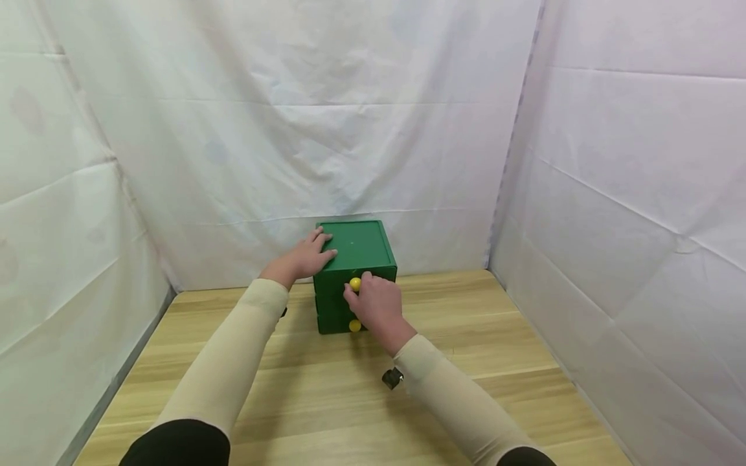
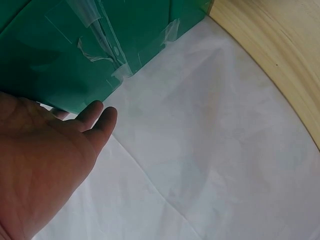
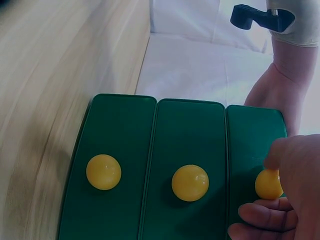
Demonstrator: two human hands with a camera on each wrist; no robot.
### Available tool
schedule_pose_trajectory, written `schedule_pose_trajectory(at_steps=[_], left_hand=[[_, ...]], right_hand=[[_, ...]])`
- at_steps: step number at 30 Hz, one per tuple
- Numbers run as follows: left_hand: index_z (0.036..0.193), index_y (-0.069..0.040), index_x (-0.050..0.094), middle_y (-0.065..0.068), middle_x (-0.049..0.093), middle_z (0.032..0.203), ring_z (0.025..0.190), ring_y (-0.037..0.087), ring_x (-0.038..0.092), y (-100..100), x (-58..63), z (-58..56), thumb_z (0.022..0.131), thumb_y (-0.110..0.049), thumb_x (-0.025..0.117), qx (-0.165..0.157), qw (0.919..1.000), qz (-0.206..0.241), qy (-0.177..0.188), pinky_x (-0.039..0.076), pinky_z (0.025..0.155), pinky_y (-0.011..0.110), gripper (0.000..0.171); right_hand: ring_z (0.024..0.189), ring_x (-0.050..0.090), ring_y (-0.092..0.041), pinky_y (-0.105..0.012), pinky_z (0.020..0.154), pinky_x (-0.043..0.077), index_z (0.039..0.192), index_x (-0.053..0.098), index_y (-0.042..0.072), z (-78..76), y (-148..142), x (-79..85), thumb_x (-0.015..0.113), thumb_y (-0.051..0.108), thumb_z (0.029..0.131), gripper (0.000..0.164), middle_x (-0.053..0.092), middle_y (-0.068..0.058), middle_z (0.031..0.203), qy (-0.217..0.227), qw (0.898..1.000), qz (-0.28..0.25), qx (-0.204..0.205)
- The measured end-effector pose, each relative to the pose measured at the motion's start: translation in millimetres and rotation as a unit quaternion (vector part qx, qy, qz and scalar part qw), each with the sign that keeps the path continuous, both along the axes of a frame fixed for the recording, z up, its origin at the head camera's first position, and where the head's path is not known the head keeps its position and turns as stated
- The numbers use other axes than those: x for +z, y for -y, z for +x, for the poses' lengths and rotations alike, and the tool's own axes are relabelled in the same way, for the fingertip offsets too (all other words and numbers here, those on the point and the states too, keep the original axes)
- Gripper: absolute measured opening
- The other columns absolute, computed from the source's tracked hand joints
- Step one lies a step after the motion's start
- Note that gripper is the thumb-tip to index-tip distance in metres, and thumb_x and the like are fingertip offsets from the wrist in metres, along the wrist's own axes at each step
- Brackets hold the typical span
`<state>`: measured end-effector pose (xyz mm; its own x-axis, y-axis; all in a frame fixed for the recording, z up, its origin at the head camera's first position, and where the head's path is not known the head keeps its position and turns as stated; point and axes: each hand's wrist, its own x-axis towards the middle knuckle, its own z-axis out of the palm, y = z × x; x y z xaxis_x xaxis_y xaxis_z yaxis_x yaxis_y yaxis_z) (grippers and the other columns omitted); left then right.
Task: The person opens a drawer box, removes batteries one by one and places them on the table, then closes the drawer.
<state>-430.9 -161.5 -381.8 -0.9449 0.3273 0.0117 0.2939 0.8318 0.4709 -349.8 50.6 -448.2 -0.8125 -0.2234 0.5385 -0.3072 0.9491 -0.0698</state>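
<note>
A green box of three drawers [image 1: 360, 244] stands on the table, each drawer front bearing a round yellow knob. My left hand [image 1: 305, 257] rests at the top's left edge, fingers spread and fairly straight; its palm and fingertips show beside the box's side in the left wrist view. At the front, my right hand [image 1: 377, 301] has thumb and fingers around the top drawer's knob [image 3: 268, 186]. The middle knob [image 3: 190, 183] and bottom knob [image 3: 103, 172] are untouched. All three drawer fronts [image 3: 120, 130] sit level with each other. The right hand partly covers the top drawer.
The wooden table [image 1: 326, 401] runs forward to a white curtain [image 1: 291, 129] close behind the box. More white sheets hang at left and right. Clear tape [image 2: 102, 37] sticks to the box's side. A black camera mount [image 1: 392, 377] sits at the right wrist.
</note>
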Motion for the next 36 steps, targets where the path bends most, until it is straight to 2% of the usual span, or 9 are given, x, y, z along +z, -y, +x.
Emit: schedule_pose_trajectory(at_steps=[23, 36], left_hand=[[0.177, -0.009, 0.025, 0.015, -0.002, 0.186, 0.167, 0.049, 0.011, 1.9, -0.4, -2.4, 0.119, -0.046, 0.042, -0.001, 0.9999, 0.009, 0.006, 0.019, 0.131, 0.067, 0.071], [0.177, -0.010, 0.025, 0.015, -0.001, 0.186, 0.168, 0.048, 0.012, 1.8, 0.3, -0.9, 0.119, -0.046, 0.043, -0.007, 0.9999, 0.010, 0.003, 0.020, 0.131, 0.066, 0.071]], right_hand=[[0.047, 0.049, -0.013, -0.027, 0.045, 0.042, 0.079, 0.060, 0.012, 8.5, -3.2, -0.7, 0.070, 0.053, 0.106, 0.051, 0.047, 0.004, 0.056, 0.012, 1.000, -0.016, 0.012], [0.043, 0.044, -0.013, -0.025, 0.043, 0.039, 0.077, 0.060, 0.012, 23.0, -7.0, 2.8, 0.071, 0.052, 0.106, 0.051, 0.045, 0.004, 0.053, 0.024, 0.999, -0.019, 0.022]])
